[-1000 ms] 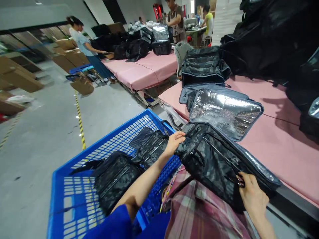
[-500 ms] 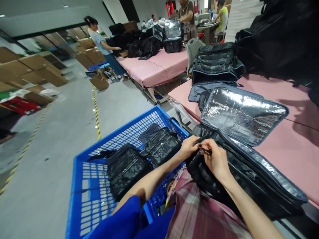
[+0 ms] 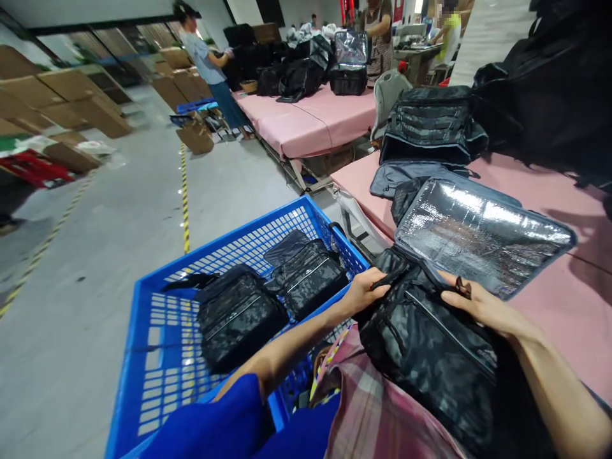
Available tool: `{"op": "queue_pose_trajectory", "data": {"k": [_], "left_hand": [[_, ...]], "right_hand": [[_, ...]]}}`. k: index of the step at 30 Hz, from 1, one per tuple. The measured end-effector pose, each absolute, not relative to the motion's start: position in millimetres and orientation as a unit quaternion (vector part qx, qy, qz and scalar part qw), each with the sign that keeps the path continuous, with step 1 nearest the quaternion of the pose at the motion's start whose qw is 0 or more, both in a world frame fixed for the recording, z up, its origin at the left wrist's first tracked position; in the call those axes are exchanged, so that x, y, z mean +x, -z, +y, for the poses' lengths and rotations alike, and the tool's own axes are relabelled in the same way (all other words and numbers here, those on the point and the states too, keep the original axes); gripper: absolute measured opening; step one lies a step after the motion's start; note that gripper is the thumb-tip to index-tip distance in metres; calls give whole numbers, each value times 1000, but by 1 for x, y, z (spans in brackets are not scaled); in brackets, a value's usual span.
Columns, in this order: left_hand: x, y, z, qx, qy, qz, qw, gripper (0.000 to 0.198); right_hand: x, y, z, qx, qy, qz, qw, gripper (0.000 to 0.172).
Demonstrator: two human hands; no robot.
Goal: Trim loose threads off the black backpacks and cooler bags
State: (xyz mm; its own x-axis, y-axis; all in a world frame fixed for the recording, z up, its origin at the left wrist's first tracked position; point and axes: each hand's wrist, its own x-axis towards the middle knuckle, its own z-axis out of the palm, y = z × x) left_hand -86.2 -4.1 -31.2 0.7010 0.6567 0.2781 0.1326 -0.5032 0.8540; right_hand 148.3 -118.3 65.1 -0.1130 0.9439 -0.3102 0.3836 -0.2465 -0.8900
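A black camouflage-patterned bag stands in front of me at the pink table's edge, its silver-lined lid folded back. My left hand is closed on a black strap or fabric edge at the bag's near-left corner. Over the bag's upper rim, my right hand grips the edge between thumb and fingers. A small dark brown item pokes up from that hand; its kind is unclear. The right fingertips are partly hidden behind the rim.
A blue plastic crate on my left holds two smaller camouflage bags. Behind the lid, another open bag sits on the pink table. Dark bags are heaped at right. People stand at a farther table.
My hands have moved apart: the right went from beside the left to the bag's rim on the right. The bag's front panel has turned up towards me.
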Motion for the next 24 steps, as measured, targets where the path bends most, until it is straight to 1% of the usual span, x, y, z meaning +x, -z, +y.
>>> {"op": "queue_pose_trajectory", "data": {"k": [4,6,8,10,12,14,16,17,19,20,21,23,24], "left_hand": [[-91,35,-4,837,-314,246,375,22],[-92,38,-3,859,-329,246,306,23],[-91,38,-4,873,-361,246,217,25],[-83,31,-3,864,-418,243,142,24],[-66,21,-1,838,-483,231,100,23],[-39,12,5,820,-517,222,101,23],[-6,10,12,825,-488,246,145,24],[10,13,15,835,-448,267,177,23],[33,25,21,853,-353,303,236,21],[39,35,23,861,-314,309,255,21],[39,45,25,867,-285,310,267,23],[27,69,28,876,-245,307,279,28],[15,81,29,878,-224,313,284,30]], "right_hand": [[144,-62,-121,-587,-567,-500,288,64],[141,-59,-129,-580,-595,-463,309,67],[136,-66,-141,-561,-599,-472,321,64],[129,-87,-155,-559,-552,-536,309,54],[124,-118,-167,-586,-454,-607,285,44],[122,-147,-176,-617,-342,-656,267,32],[122,-160,-178,-629,-261,-687,254,21],[122,-158,-177,-630,-244,-696,243,18],[121,-134,-173,-642,-242,-692,223,22],[119,-113,-172,-654,-258,-678,217,28],[115,-89,-171,-669,-262,-657,229,36],[105,-36,-177,-668,-272,-638,271,58],[99,-13,-184,-664,-279,-633,283,63]]}}
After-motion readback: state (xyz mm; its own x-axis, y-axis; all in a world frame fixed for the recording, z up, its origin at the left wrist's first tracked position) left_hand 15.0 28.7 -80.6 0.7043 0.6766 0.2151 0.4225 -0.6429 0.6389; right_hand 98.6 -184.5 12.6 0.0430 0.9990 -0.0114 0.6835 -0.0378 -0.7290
